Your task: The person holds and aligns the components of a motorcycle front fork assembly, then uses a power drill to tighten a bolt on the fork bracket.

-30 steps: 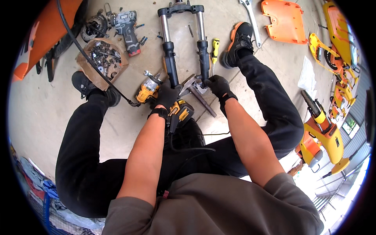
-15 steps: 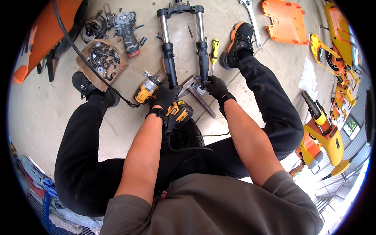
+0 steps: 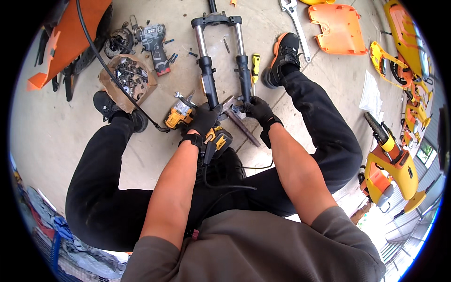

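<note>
A front suspension fork [image 3: 206, 75] with silver upper tubes and black lower legs lies on the floor, its crown pointing away from me. My left hand [image 3: 205, 118], in a black glove, is closed round the lower end of its left leg. My right hand [image 3: 259, 111], gloved too, is closed at the right leg's lower end; its fingertips are partly hidden. Between the hands lies a hammer-like metal tool [image 3: 243, 127] with a dark handle. A yellow cordless power tool [image 3: 180, 115] rests under and beside my left hand. Just beyond my right hand lies a yellow-handled screwdriver [image 3: 255, 68].
At the left are a cardboard box [image 3: 146, 92] of small hardware, a grey impact wrench [image 3: 155, 47] and a black cable [image 3: 94, 49]. An adjustable wrench [image 3: 297, 30] and an orange panel [image 3: 338, 29] lie at far right. Yellow scooter-like parts [image 3: 392, 164] stand along the right side.
The whole view has shifted slightly, so the floor items sit a little lower in it. Both hands remain at the fork's lower ends, with the left hand's pose slightly changed.
</note>
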The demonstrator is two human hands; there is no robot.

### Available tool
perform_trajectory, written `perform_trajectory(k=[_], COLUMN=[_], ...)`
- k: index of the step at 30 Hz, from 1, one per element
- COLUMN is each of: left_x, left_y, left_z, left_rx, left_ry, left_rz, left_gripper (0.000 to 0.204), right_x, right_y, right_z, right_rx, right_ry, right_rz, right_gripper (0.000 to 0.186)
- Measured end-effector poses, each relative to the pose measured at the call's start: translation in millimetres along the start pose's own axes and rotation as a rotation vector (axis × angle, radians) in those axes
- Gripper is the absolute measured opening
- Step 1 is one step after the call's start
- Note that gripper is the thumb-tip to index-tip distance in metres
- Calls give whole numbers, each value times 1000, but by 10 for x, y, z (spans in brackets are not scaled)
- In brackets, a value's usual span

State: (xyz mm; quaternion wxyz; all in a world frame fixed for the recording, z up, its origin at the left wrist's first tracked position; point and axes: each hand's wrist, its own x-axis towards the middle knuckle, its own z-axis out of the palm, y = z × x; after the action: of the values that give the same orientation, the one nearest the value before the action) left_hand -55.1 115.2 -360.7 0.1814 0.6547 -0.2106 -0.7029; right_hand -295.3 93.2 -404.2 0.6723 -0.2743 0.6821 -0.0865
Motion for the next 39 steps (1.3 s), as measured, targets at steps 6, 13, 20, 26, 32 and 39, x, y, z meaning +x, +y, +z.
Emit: perform_trajectory(k=[6, 13, 20, 26, 32, 39], left_x=[93, -109, -26, 100, 78, -142], left_y=[-148, 84, -19, -155, -123, 237], left_z=[5, 70, 54, 109, 94, 158], left_rx=[130, -63, -77, 40, -19, -27], left_ry=[39, -63, -10, 9, 3, -108], left_rz=[88, -11, -48, -19, -21, 55], left_gripper=[32, 26, 26, 26, 26, 27], right_x=[27, -2, 77, 115, 70, -44], right_y=[73, 79, 95, 164, 127, 71], right_z=[-29, -30, -103, -128, -96, -179], right_rx=[161, 126, 137, 205, 190, 289], right_ry=[-24, 52, -49, -84, -75, -10], right_rz=[14, 19, 57, 61, 63, 54], right_gripper=[24, 31, 32, 32, 32, 27])
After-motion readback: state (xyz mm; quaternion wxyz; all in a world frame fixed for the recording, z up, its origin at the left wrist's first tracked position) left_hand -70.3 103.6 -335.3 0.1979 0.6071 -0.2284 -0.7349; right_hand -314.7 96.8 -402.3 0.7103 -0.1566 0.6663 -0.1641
